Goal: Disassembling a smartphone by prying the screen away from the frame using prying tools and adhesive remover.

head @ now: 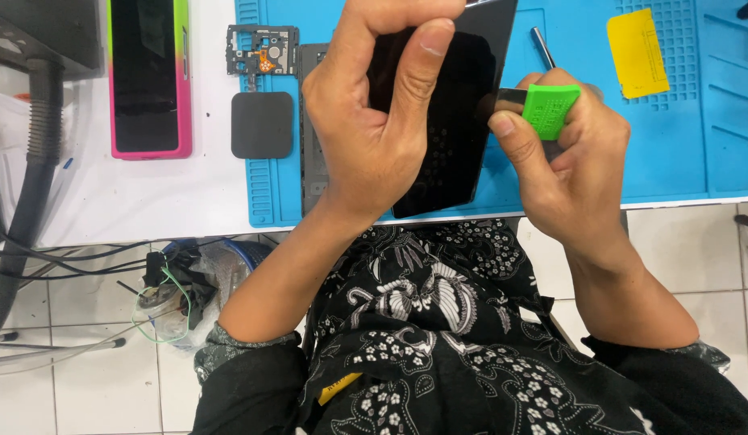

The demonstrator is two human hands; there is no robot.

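My left hand (370, 121) grips the flat black glass phone panel (455, 121), tilted above the blue silicone work mat (672, 153). My right hand (563, 161) pinches a green-handled thin metal pry blade (543, 107), tip at the panel's right edge.

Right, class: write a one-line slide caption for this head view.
Left hand grips a dark phone while right hand presses a green-handled pry tool to its edge over a blue mat.
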